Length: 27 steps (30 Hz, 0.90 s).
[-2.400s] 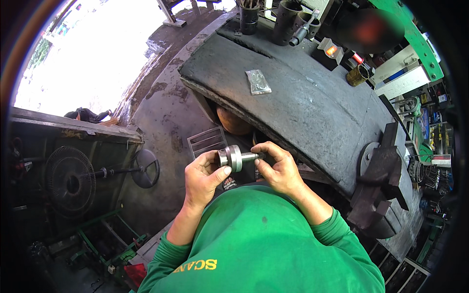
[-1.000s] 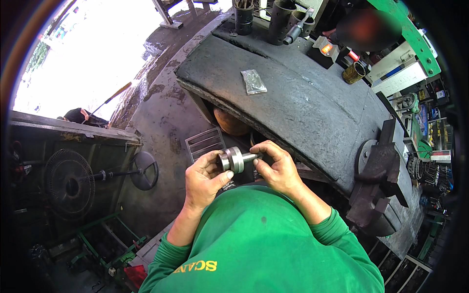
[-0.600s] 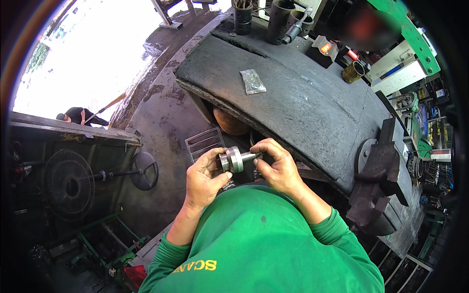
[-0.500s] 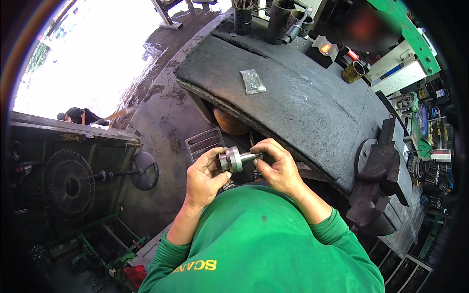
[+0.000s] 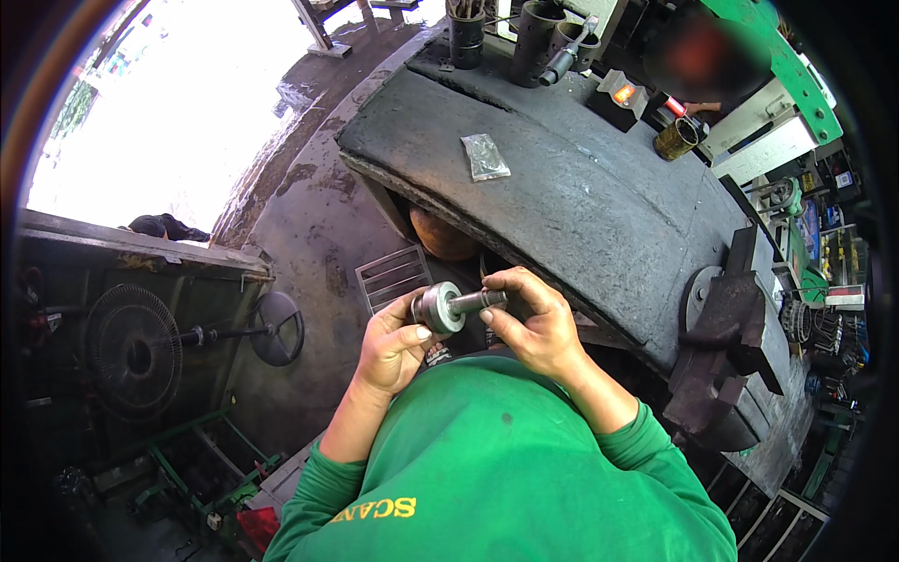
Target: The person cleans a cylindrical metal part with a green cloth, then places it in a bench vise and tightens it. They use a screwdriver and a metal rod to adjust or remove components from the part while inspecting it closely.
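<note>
My left hand point(image 5: 393, 348) is closed round the thick, round end of a stepped steel shaft point(image 5: 449, 308), thumb on its near side. A wide grey collar on the shaft faces right, and a thinner shank with a dark tip sticks out beyond it. The palm side of the part is hidden by my fingers. At the shank's end my right hand point(image 5: 538, 323) has thumb and forefinger apart, one below and one above the tip. Whether they touch it I cannot tell. Both hands are in front of my green shirt.
Beyond my hands stands a dark metal workbench point(image 5: 562, 197) with a small clear plastic bag point(image 5: 485, 156) on it. A heavy vise point(image 5: 726, 323) is at the right, a fan point(image 5: 134, 342) at the left. Dark cylindrical containers point(image 5: 537, 37) stand at the back. A blurred person is at upper right.
The steel shaft has turned so that its collar face and dark tip show more. My right fingertips have loosened from the tip. The person at far left has sunk lower behind the wall.
</note>
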Tool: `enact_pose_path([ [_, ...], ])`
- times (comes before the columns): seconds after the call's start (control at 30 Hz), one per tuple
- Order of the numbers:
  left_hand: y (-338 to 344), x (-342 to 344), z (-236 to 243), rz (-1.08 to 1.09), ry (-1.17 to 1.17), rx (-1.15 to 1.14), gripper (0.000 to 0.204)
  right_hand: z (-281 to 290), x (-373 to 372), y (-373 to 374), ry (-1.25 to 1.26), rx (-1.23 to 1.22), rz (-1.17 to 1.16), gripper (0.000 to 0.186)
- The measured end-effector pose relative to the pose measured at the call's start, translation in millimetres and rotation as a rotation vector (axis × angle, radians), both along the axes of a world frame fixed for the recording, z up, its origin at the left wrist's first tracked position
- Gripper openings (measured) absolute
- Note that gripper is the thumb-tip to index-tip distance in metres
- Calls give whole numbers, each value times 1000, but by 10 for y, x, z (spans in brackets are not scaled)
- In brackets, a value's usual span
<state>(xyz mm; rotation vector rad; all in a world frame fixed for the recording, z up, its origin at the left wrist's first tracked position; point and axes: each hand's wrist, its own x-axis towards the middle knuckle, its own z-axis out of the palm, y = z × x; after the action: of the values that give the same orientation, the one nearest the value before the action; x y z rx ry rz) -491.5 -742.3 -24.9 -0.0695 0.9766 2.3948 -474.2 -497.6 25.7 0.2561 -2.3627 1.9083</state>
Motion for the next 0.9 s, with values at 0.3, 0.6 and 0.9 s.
enact_pose_path([
  [0.3,-40,44,-39,-81,-79,91,60,101,42,29,17,-20,53,31],
  [0.6,-26,75,-22,-63,-95,110,60,94,61,16,26,-35,44,31],
  [0.9,-25,99,-49,-41,-67,50,60,26,72,-1,17,-23,-7,32],
])
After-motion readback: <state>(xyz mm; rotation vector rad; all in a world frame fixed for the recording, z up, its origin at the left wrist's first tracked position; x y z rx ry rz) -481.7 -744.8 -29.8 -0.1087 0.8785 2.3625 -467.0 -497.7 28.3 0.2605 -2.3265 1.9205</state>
